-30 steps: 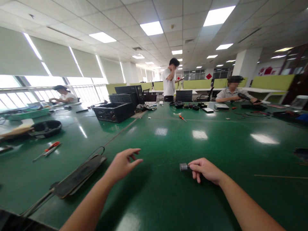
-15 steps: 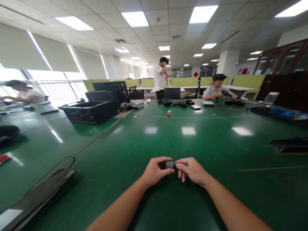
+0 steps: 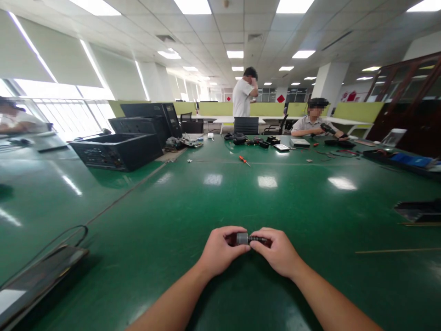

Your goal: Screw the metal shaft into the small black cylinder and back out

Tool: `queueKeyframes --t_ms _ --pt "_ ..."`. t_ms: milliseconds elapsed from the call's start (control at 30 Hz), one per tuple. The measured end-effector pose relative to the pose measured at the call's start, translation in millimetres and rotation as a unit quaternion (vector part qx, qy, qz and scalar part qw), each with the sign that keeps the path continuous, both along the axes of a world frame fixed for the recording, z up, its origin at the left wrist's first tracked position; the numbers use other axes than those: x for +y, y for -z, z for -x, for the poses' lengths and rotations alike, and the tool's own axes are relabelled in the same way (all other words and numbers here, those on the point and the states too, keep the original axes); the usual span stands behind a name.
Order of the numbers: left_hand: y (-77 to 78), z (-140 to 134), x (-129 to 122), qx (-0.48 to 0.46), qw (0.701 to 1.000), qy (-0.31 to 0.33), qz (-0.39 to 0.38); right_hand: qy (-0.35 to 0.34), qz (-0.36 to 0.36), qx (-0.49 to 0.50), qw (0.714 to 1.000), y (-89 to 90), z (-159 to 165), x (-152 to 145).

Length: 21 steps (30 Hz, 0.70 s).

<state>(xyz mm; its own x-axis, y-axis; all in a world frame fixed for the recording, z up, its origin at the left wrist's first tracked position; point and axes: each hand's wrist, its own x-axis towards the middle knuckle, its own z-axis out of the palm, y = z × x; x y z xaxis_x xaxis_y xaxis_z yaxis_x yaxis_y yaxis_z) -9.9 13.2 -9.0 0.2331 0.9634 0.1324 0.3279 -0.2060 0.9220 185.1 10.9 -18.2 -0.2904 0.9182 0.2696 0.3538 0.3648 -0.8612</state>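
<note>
Metal cylinder is pinched by left hand, shaft by right hand. It could be dropped if grip slackens.

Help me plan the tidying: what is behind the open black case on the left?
Behind the black case are a dark box and, farther back, a taller one. Much of their lower parts is covered.

Open-plan office used as electronics workshop, green partitions, office chair, ceiling light panels, green-topped workbench, opened computer case, orange-handled screwdriver.
</note>
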Motion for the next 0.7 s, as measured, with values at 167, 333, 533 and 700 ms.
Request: queueKeyframes --t_ms 167,333,533,700 --pt "0.7 -0.2 -0.1 -0.011 1.000 0.005 0.007 0.008 -0.004 0.004 1.000 1.7 -0.9 0.0" --pt "1.3 0.4 1.0 -0.016 1.000 0.007 0.010 0.012 0.000 0.007 1.000 3.2 -1.9 2.0" --pt "0.3 0.4 1.3 -0.016 1.000 0.007 0.017 0.026 0.005 0.015 1.000 2.5 -1.8 3.3" --pt "1.4 0.8 1.4 -0.016 1.000 0.006 0.011 0.026 0.025 0.033 0.999 5.1 -1.6 4.3"
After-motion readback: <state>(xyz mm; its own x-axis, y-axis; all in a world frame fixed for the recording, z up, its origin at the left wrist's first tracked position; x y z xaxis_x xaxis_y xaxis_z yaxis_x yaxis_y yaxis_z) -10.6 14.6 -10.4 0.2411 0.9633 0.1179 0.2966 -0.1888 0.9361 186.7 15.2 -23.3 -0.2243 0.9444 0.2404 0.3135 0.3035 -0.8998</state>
